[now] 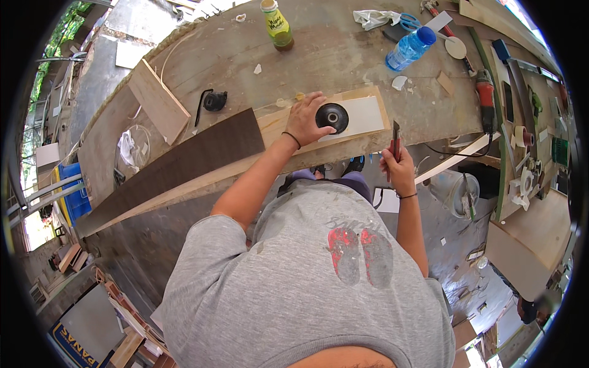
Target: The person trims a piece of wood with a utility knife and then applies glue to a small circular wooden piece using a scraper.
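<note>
My left hand (302, 121) rests on the workbench board, its thumb and fingers curved round the left side of a black round disc (323, 116) with a metal centre. This disc lies flat on a white sheet (363, 118), which sits on a light wooden board (382, 101). In my right hand (400, 168), just off the bench's near edge, is a red utility knife (395, 146), its blade pointing up and away from me. A dark brown tapered panel (184, 162) stretches left from beneath my left wrist area.
On the bench stand a green-labelled bottle (278, 27) and a blue-capped water bottle (410, 49). A black tape measure (215, 100) lies left, beside a loose wooden board (158, 101). A red corded power tool (485, 101) lies right; a clear bucket (453, 187) stands below.
</note>
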{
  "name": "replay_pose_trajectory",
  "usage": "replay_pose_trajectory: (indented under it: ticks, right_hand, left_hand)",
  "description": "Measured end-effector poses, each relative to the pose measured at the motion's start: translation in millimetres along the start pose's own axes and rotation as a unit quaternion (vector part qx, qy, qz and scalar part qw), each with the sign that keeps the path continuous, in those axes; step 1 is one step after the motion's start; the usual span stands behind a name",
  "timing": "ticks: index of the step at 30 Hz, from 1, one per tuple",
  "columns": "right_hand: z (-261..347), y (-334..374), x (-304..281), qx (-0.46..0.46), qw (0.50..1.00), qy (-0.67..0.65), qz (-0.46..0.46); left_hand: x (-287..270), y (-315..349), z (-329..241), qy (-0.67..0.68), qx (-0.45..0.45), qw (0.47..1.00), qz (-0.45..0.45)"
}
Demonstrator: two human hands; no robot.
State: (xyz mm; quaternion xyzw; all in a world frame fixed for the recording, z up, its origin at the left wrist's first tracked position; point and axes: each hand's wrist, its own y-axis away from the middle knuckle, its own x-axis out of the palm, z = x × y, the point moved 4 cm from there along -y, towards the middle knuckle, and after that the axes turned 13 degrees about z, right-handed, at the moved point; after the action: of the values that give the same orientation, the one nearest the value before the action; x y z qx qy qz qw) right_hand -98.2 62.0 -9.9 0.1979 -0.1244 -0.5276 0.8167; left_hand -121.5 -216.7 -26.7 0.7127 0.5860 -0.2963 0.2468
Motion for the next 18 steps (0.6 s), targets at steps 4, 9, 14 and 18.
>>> replay_pose_trajectory:
  ticks: [4,9,14,18]
  right_hand:
    - [-0.3,0.7,8.1,0.009,1.0,-0.006,-0.008]
    - [6.8,-4.2,24.6,0.019,0.994,0.103,-0.012]
    - [23.5,-25.1,53.2,-0.155,0.948,0.277,-0.021]
    - [21.9,-47.3,66.5,-0.11,0.919,0.377,-0.039]
  left_hand:
    - [6.9,5.2,0.2,-0.052,0.04,0.998,0.026]
    - [18.5,7.0,11.6,-0.043,0.041,0.998,0.032]
    - [16.4,8.0,5.0,-0.049,0.036,0.998,0.025]
    - [18.8,11.3,3.0,-0.065,0.035,0.997,0.019]
